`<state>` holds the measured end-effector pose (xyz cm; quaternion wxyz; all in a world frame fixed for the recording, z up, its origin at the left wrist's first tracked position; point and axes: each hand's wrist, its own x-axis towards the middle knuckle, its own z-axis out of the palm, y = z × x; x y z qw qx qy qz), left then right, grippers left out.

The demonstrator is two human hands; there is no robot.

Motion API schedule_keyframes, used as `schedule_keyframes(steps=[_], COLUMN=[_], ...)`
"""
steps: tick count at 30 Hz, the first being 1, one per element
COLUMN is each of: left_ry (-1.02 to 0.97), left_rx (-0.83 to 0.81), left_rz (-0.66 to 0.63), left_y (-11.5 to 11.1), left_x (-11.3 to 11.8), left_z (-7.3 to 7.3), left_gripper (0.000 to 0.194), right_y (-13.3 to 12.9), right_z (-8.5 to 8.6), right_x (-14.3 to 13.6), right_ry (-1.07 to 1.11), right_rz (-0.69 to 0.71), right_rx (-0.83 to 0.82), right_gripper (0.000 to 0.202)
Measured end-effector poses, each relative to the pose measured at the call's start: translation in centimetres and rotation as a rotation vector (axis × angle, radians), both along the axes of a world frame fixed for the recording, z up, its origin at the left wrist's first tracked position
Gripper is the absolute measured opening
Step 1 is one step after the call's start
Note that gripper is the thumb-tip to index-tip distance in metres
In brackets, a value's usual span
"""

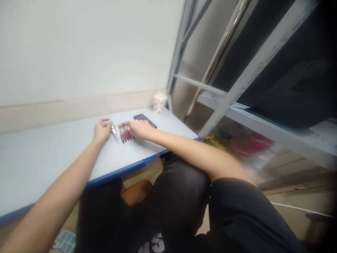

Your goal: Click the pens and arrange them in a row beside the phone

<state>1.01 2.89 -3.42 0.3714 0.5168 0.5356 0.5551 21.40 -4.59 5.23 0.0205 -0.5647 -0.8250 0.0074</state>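
My left hand (102,130) pinches the upper end of a white and silver pen (115,135), whose tip points down toward the table's front edge. Just right of it, several red, grey and black pens (125,133) lie side by side in a row on the white table (105,158). At the right end of that row, my right hand (140,129) is closed, its fingers curled down against the pens. A dark pen tip pokes out below it; the rest of that pen is hidden by the hand.
A dark phone (147,120) lies behind my right hand. A patterned paper cup (159,102) stands at the back right corner, near a metal rack (223,105). A white wall borders the table's back, and blue edging (126,171) runs along its front.
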Motion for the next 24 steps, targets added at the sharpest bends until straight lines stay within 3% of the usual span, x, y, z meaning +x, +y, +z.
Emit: schedule_keyframes(steps=[6, 14, 22, 24], left_ry=[0.200, 0.576, 0.644, 0.654], left_rx=[0.022, 0.106, 0.079, 0.113], left_rz=[0.082, 0.058, 0.054, -0.020], left_y=[-0.4, -0.7, -1.9, -2.7], left_x=[0.2, 0.7, 0.5, 0.7], left_z=[0.4, 0.7, 1.8, 1.9], left_gripper=[0.020, 0.035, 0.035, 0.038], right_y=[0.2, 0.0, -0.2, -0.4], right_z=[0.1, -0.5, 0.5, 0.6], right_x=[0.7, 0.0, 0.7, 0.6], right_ry=[0.061, 0.139, 0.220, 0.272], right_rz=[-0.022, -0.055, -0.065, -0.070], right_rx=[-0.281, -0.410, -0.578, -0.621], right_gripper=[0.026, 0.020, 0.023, 0.022])
